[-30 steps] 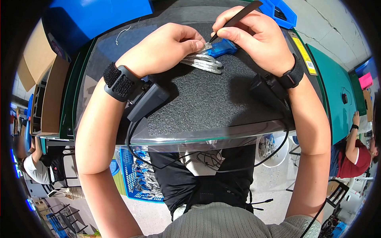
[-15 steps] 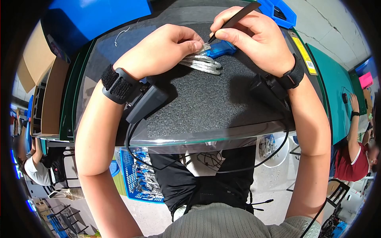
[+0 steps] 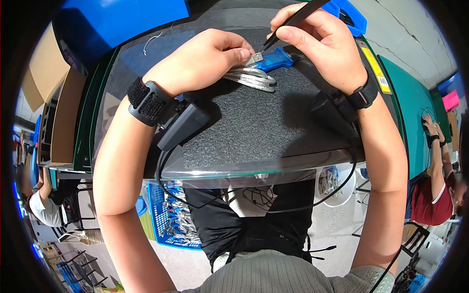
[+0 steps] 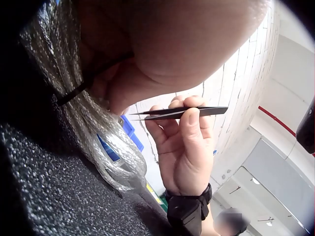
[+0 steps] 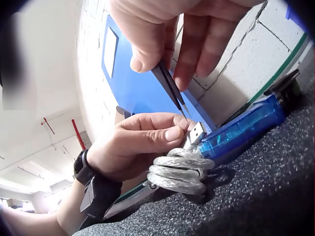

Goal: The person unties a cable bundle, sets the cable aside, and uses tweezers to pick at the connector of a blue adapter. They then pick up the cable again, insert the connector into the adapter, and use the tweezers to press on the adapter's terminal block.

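Observation:
My left hand pinches a silver USB plug near the far side of the mat. Its cable, clear-jacketed and silvery, lies coiled just below the fingers. A black tie crosses the coil in the left wrist view. Beside the plug is the cable's translucent blue connector housing, resting on the mat. In my right hand are black tweezers, held between thumb and fingers. Their fine tips point at the USB plug, slightly apart from each other.
A dark speckled mat covers the work surface. Blue bins stand at the back left and back right. A white thread lies at the left. Below the table are a blue basket of cables and a white bucket.
My right hand has drawn the tweezers a little up and right, off the plug. My left hand stays almost in place. At the far right, another person's arms have shifted.

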Demonstrator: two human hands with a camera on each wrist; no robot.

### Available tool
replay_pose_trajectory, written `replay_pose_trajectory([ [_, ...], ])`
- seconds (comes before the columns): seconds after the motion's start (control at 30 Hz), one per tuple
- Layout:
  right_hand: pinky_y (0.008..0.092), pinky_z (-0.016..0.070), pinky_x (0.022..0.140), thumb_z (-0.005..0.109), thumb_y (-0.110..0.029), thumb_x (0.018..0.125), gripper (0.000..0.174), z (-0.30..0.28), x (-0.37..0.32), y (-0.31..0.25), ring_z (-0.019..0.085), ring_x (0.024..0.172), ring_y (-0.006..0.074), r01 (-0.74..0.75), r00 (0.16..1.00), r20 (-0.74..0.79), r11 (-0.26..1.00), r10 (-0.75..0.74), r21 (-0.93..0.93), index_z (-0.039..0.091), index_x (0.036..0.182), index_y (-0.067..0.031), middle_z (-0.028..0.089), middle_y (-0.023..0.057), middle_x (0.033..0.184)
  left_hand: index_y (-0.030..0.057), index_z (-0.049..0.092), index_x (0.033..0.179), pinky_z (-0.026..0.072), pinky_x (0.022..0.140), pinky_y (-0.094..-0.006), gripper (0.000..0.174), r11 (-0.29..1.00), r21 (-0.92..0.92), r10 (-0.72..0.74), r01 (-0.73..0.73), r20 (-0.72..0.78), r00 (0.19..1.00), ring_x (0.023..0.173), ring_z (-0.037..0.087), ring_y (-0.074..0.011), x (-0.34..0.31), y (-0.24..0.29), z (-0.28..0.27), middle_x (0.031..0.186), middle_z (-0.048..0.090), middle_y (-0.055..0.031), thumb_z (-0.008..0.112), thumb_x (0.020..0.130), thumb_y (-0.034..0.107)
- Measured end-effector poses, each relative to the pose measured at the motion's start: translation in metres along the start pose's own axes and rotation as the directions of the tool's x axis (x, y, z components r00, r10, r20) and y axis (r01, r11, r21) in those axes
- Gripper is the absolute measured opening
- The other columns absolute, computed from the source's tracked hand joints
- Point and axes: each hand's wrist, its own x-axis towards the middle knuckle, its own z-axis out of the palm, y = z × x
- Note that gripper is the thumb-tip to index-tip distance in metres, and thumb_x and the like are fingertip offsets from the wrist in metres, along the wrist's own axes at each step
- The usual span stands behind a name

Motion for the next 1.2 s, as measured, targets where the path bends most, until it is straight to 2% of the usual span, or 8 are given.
replay_pose_trajectory([
  [0.17,0.0244,0.0464,0.067,0.067,-0.013,0.091,0.016,-0.001,0.001,-0.003,0.058,0.074,0.0103,-0.02,1.0,0.002,0.999,0.021,-0.037,0.067,0.1,-0.0003,0.064,0.0037,0.084,-0.0002,0.066,0.112,0.0459,0.078,-0.0232,0.029,1.0,-0.011,-0.013,0.013,-0.012,1.0,0.084,0.057,-0.0063,0.0,0.001,0.0,0.091,0.067,-0.0005,0.054,0.101,0.025],
  [0.23,0.0264,0.048,0.069,0.067,-0.012,0.09,0.015,-0.002,0.003,0.003,0.061,0.076,0.0137,0.121,0.992,0.045,0.991,-0.119,-0.06,0.067,0.1,0.0,0.065,0.0057,0.086,0.0007,0.066,0.112,0.0459,0.077,-0.0229,0.029,1.0,0.003,-0.021,0.021,-0.03,0.999,0.084,0.057,-0.0059,-0.002,0.004,0.0,0.091,0.067,-0.0004,0.054,0.101,0.025],
  [0.33,0.0284,0.0496,0.072,0.067,-0.009,0.088,0.014,-0.001,0.003,0.004,0.063,0.078,0.0175,0.161,0.987,0.039,0.984,-0.158,-0.071,0.067,0.098,0.0008,0.067,0.0083,0.087,0.0011,0.066,0.113,0.0461,0.077,-0.023,0.029,1.0,-0.01,-0.017,0.016,-0.021,1.0,0.084,0.057,-0.0059,-0.001,0.002,0.0,0.091,0.067,-0.0003,0.054,0.101,0.025],
  [0.37,0.0284,0.0496,0.072,0.067,-0.009,0.088,0.014,0.0,0.002,0.006,0.063,0.078,0.0175,0.161,0.987,0.039,0.984,-0.158,-0.07,0.067,0.098,0.0008,0.067,0.0083,0.087,0.0011,0.066,0.113,0.0461,0.077,-0.023,0.029,1.0,-0.01,-0.017,0.017,-0.021,1.0,0.084,0.057,-0.0059,-0.001,0.002,0.0,0.091,0.067,-0.0003,0.054,0.101,0.025],
  [0.43,0.0241,0.0474,0.077,0.063,-0.007,0.093,0.013,0.0,-0.002,0.011,0.058,0.086,0.0088,0.103,0.992,0.079,0.994,-0.099,-0.044,0.066,0.103,0.0006,0.063,0.0021,0.095,0.0008,0.066,0.113,0.0461,0.077,-0.023,0.03,1.0,-0.001,-0.007,0.007,-0.025,1.0,0.083,0.057,-0.006,-0.001,0.001,0.0,0.091,0.067,-0.0005,0.054,0.101,0.025],
  [0.53,0.0231,0.0465,0.076,0.063,-0.007,0.093,0.013,0.002,-0.002,0.012,0.058,0.084,0.0078,0.121,0.989,0.09,0.992,-0.117,-0.039,0.066,0.103,0.0003,0.063,0.0009,0.093,0.0003,0.066,0.113,0.0462,0.077,-0.0232,0.03,1.0,-0.003,0.005,-0.005,-0.024,1.0,0.083,0.057,-0.0061,-0.001,0.0,0.0,0.091,0.068,-0.0008,0.054,0.101,0.025],
  [0.93,0.0264,0.0492,0.083,0.063,-0.008,0.093,0.014,0.002,-0.002,0.011,0.061,0.091,0.0124,0.163,0.981,0.118,0.983,-0.152,-0.084,0.066,0.103,0.0011,0.064,0.0044,0.098,-0.0008,0.065,0.111,0.0454,0.076,-0.023,0.029,1.0,0.007,0.027,-0.026,-0.025,0.999,0.081,0.055,-0.0056,0.001,-0.003,0.001,0.088,0.066,0.0001,0.053,0.102,0.024],
  [1.2,0.0267,0.0495,0.082,0.063,-0.007,0.093,0.013,0.0,-0.001,0.01,0.062,0.09,0.0134,0.191,0.974,0.141,0.977,-0.177,-0.093,0.066,0.103,0.001,0.065,0.0051,0.098,-0.0011,0.065,0.111,0.0458,0.077,-0.0235,0.029,1.0,0.008,0.021,-0.021,-0.015,1.0,0.082,0.055,-0.006,0.001,-0.003,0.0,0.088,0.066,-0.0002,0.054,0.102,0.024],
])
